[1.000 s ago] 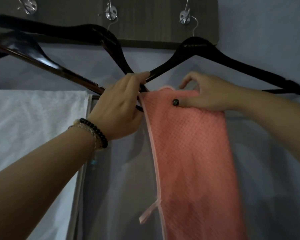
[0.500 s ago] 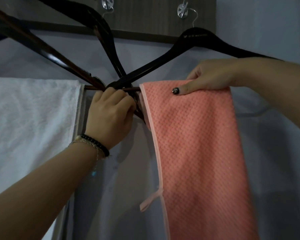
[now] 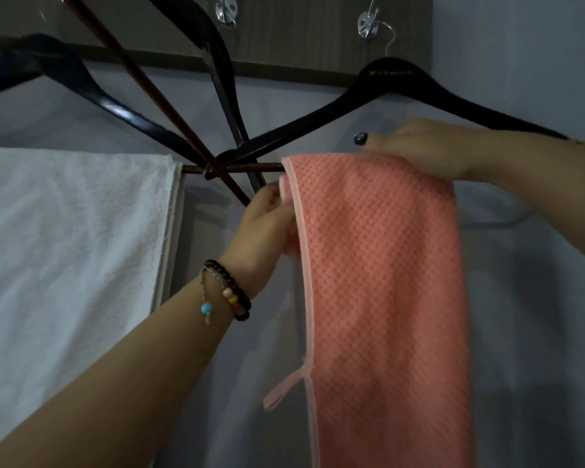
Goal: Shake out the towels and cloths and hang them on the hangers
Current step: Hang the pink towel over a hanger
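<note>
The coral cloth (image 3: pixel 379 265) hangs folded over the bar of a black hanger (image 3: pixel 318 119) hooked on a dark wooden wall rack (image 3: pixel 318 32) against a pale wall. The left hand (image 3: pixel 267 224) pinches its left edge; the right hand (image 3: pixel 419 146) lies flat along the fold. A white towel (image 3: pixel 71 248) hangs at left.

Dark wooden board (image 3: pixel 318 32), metal hooks (image 3: pixel 368 27), grey wall (image 3: pixel 520 45), beaded bracelets (image 3: pixel 233 295)

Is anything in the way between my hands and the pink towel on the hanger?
Nothing visible. The left hand pinches the pink towel at its left edge, and the right hand rests on its top fold over the hanger's bar. The neighbouring hangers cross just left of it.
</note>
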A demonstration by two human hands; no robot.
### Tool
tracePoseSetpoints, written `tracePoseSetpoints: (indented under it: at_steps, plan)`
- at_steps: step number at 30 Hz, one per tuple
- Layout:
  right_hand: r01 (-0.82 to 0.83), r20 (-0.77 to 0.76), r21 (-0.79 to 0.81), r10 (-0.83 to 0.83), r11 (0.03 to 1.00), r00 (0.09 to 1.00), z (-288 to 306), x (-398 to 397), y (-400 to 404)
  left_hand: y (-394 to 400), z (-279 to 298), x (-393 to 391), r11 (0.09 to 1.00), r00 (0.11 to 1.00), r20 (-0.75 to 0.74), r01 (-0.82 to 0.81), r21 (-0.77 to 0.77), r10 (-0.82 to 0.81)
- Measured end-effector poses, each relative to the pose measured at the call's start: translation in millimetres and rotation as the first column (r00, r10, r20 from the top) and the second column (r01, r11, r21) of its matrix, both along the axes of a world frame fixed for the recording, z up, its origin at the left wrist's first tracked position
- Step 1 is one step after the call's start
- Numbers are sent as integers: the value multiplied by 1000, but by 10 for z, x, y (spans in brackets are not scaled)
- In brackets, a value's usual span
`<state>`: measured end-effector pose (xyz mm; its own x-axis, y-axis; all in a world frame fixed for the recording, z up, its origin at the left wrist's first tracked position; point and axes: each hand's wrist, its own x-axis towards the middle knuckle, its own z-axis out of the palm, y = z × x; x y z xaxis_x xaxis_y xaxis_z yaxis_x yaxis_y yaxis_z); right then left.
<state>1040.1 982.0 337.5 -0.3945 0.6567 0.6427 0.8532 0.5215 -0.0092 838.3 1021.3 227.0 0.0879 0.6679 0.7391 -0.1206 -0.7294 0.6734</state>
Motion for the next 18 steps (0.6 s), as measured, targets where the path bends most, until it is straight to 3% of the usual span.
tracePoseSetpoints:
  at_steps: [2,4,6,8,10,12,14,16,18]
  plan:
    - [-26,61,140,18,990,998,-73,7,28,-13,21,-22,995,993,63,103,3,-103]
    - [-115,151,296,72,948,986,-208,25,117,-39,21,-8,1000,998,63,19,14,-20]
    - [-87,9,383,90,920,996,-359,63,151,-21,12,20,990,990,39,-138,27,137]
    - [-88,-181,624,252,777,951,-619,104,174,-1,-15,33,977,977,33,-212,13,211]
    - [-28,-329,762,424,647,844,-1017,166,250,32,-47,5,974,974,13,-228,-4,228]
    - [4,-556,706,551,708,622,-1338,196,390,64,-85,-36,970,971,-8,-240,-24,240]
    - [27,-770,554,500,832,397,-1574,169,616,99,-119,-48,966,967,-24,-253,-46,252]
    - [-53,-877,395,393,917,276,-1689,125,772,124,-143,-54,967,968,-34,-252,-45,250]
    - [-178,-915,275,314,945,254,-1687,81,815,141,-178,-59,967,966,-61,-253,-30,251]
